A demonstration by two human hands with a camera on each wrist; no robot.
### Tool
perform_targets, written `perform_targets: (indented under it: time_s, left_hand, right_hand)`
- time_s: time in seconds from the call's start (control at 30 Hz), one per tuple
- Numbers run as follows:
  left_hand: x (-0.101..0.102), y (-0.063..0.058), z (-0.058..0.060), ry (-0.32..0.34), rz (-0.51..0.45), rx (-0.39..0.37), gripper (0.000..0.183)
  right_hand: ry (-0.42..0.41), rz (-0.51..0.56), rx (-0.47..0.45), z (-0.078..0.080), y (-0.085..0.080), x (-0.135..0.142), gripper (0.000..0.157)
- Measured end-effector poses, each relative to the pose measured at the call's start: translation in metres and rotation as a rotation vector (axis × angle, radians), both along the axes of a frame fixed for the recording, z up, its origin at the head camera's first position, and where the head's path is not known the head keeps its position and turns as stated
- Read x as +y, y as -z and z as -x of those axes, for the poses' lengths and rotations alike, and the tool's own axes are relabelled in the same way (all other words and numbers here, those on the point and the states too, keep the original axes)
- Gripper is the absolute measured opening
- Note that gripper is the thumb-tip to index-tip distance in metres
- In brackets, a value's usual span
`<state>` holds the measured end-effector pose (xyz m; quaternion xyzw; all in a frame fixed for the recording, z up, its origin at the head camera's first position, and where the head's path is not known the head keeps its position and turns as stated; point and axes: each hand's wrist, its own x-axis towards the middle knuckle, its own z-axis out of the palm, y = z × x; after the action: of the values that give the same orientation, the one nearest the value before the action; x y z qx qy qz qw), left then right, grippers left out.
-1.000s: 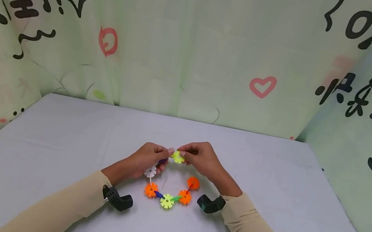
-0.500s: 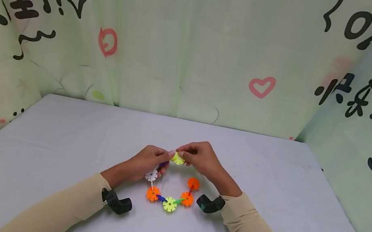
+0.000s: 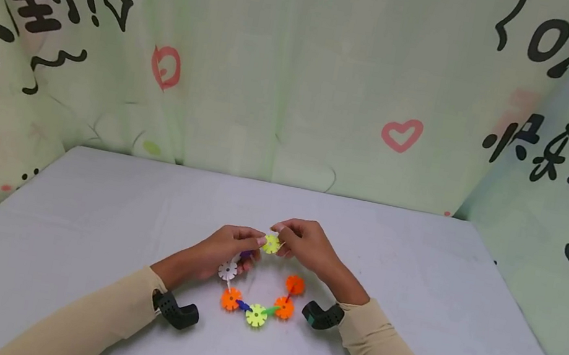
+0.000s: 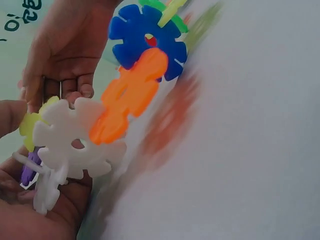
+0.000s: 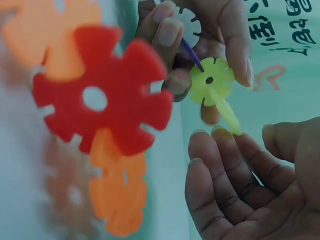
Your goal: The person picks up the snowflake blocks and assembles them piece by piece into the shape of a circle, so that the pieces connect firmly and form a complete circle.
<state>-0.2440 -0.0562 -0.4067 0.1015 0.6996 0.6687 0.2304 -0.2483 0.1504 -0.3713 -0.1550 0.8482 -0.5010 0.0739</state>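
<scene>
Notched plastic snowflake discs are slotted together into a curved chain. My left hand (image 3: 226, 252) pinches the far-left end, its thumb at a yellow disc (image 3: 271, 244) joined to a purple disc (image 4: 31, 167). A second yellow disc (image 5: 227, 115), seen edge-on, sticks out of the first towards my right hand (image 3: 307, 244). In the right wrist view my right fingertips (image 5: 220, 134) lie right at that disc's edge, the thumb apart from them. A white disc (image 4: 75, 140) hangs below my left fingers.
The chain runs on through an orange disc (image 3: 231, 299), a blue disc (image 4: 147, 40), a yellow-green disc (image 3: 256, 315) and a green disc (image 3: 270, 310) to a red disc (image 5: 100, 95) and an end orange disc (image 3: 295, 285). White cloth covers the table (image 3: 145, 198); printed curtains stand behind.
My right thumb has lifted off the yellow disc, and the fingers have loosened. My left hand keeps its pinch and has sunk slightly in view. The chain has shifted a little.
</scene>
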Motion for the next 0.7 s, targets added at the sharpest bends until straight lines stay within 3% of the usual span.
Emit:
perform_targets:
  time_s: [0.17,0.47,0.7]
  left_hand:
    - [-0.002,0.000,-0.001,-0.075,0.008,0.003,0.042]
    - [-0.011,-0.005,0.001,-0.198,-0.032,-0.020,0.037]
    - [-0.022,-0.016,0.006,-0.236,0.017,-0.014,0.036]
  right_hand:
    - [0.022,-0.039,-0.003,0.002,0.002,0.001,0.028]
    - [-0.028,-0.206,0.015,0.008,0.002,-0.004,0.024]
    - [-0.056,-0.247,0.000,0.013,0.008,-0.009,0.018]
